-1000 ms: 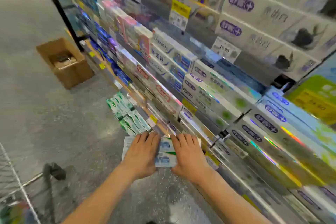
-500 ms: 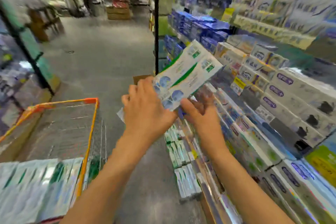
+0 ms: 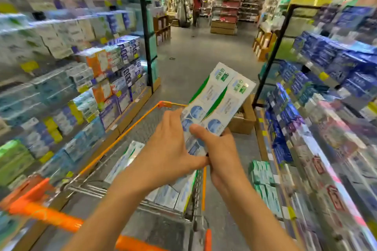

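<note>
Since half a second ago we have brought the white-and-green cardboard toothpaste boxes [image 3: 219, 96] above the orange-rimmed wire shopping cart [image 3: 122, 135]. At frame centre, our left hand [image 3: 169, 149] and right hand [image 3: 221, 155] clasp their lower end.

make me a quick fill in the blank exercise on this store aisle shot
1. The left hand and right hand hold white-and-green boxes, ____ showing side by side.
2. They are held above a shopping cart with an ____ rim.
3. Similar boxes lie ____ the cart.
4. Beyond it, a brown box made of ____ stands on the floor.

Missing words: two; orange; inside; cardboard
</note>
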Action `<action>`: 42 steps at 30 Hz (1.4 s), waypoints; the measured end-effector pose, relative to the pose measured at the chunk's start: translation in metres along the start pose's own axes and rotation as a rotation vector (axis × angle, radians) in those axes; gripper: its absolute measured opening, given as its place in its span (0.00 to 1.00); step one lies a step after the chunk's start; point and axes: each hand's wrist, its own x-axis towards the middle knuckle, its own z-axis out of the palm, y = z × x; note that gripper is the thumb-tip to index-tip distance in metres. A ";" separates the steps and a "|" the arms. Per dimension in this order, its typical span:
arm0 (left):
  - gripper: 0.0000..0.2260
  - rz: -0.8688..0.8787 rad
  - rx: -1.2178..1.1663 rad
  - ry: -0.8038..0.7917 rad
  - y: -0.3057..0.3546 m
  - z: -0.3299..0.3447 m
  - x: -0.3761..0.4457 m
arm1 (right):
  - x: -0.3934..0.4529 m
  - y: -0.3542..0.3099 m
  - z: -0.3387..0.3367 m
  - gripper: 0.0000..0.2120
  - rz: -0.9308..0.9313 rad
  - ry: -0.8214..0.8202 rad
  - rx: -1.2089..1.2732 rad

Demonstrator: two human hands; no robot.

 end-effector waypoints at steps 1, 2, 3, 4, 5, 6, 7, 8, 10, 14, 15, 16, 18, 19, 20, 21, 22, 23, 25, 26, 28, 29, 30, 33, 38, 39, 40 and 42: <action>0.41 -0.024 -0.057 -0.082 -0.017 -0.018 -0.005 | 0.001 0.009 0.015 0.18 0.024 -0.031 -0.015; 0.38 -0.051 -0.114 -0.133 -0.034 -0.032 -0.009 | 0.000 0.017 0.028 0.17 0.045 -0.054 -0.028; 0.36 -0.072 -0.175 -0.147 -0.050 -0.042 -0.011 | 0.000 0.024 0.041 0.17 0.058 -0.073 -0.038; 0.34 -0.094 -0.246 -0.142 -0.065 -0.049 -0.011 | -0.001 0.032 0.051 0.17 0.072 -0.087 -0.052; 0.32 -0.116 -0.327 -0.138 -0.078 -0.052 -0.009 | 0.000 0.038 0.061 0.17 0.084 -0.098 -0.068; 0.31 -0.136 -0.411 -0.157 -0.089 -0.054 -0.008 | 0.000 0.043 0.069 0.17 0.098 -0.100 -0.084; 0.32 -0.159 -0.477 -0.188 -0.099 -0.053 -0.006 | 0.002 0.047 0.074 0.17 0.117 -0.101 -0.097; 0.34 -0.178 -0.524 -0.218 -0.109 -0.050 -0.003 | 0.004 0.050 0.077 0.18 0.140 -0.105 -0.110; 0.39 -0.204 -0.576 -0.248 -0.126 -0.041 0.004 | 0.013 0.056 0.077 0.20 0.186 -0.097 -0.144; 0.37 -0.233 -0.627 -0.250 -0.145 -0.021 0.028 | 0.042 0.069 0.069 0.18 0.229 -0.058 -0.197; 0.36 -0.241 -0.630 -0.243 -0.152 -0.016 0.033 | 0.052 0.074 0.066 0.19 0.241 -0.046 -0.214; 0.34 -0.254 -0.626 -0.241 -0.157 -0.012 0.037 | 0.059 0.079 0.063 0.20 0.258 -0.028 -0.230; 0.31 -0.271 -0.593 -0.213 -0.171 -0.008 0.050 | 0.080 0.088 0.057 0.22 0.300 0.007 -0.239; 0.30 -0.285 -0.578 -0.198 -0.179 -0.006 0.058 | 0.092 0.093 0.052 0.21 0.321 0.024 -0.239; 0.28 -0.306 -0.565 -0.186 -0.186 -0.004 0.067 | 0.103 0.098 0.049 0.19 0.339 0.040 -0.237; 0.28 -0.336 -0.558 -0.178 -0.196 0.000 0.077 | 0.114 0.104 0.045 0.18 0.357 0.054 -0.229; 0.28 -0.355 -0.551 -0.169 -0.203 0.004 0.086 | 0.126 0.110 0.041 0.17 0.380 0.065 -0.224; 0.28 -0.376 -0.537 -0.161 -0.213 0.010 0.095 | 0.139 0.119 0.036 0.18 0.402 0.079 -0.237; 0.27 -0.416 -0.524 -0.149 -0.231 0.021 0.104 | 0.161 0.138 0.028 0.21 0.476 0.103 -0.302; 0.27 -0.447 -0.524 -0.138 -0.238 0.024 0.106 | 0.171 0.149 0.024 0.21 0.513 0.123 -0.334; 0.29 -0.520 -0.538 -0.117 -0.257 0.030 0.105 | 0.184 0.175 0.016 0.21 0.576 0.188 -0.398; 0.30 -0.553 -0.548 -0.111 -0.267 0.032 0.104 | 0.190 0.191 0.010 0.21 0.614 0.223 -0.424; 0.30 -0.581 -0.554 -0.110 -0.274 0.032 0.102 | 0.194 0.206 0.006 0.19 0.663 0.244 -0.445; 0.31 -0.641 -0.556 -0.136 -0.299 0.032 0.099 | 0.198 0.254 0.001 0.21 0.826 0.286 -0.459; 0.33 -0.671 -0.549 -0.174 -0.323 0.029 0.095 | 0.194 0.322 0.006 0.38 0.950 0.265 -0.639; 0.34 -0.686 -0.544 -0.187 -0.328 0.028 0.094 | 0.193 0.331 0.007 0.38 0.962 0.258 -0.668; 0.34 -0.690 -0.541 -0.205 -0.333 0.027 0.093 | 0.193 0.336 0.009 0.36 0.974 0.238 -0.700; 0.33 -0.700 -0.539 -0.236 -0.343 0.028 0.091 | 0.193 0.345 0.010 0.32 0.998 0.199 -0.770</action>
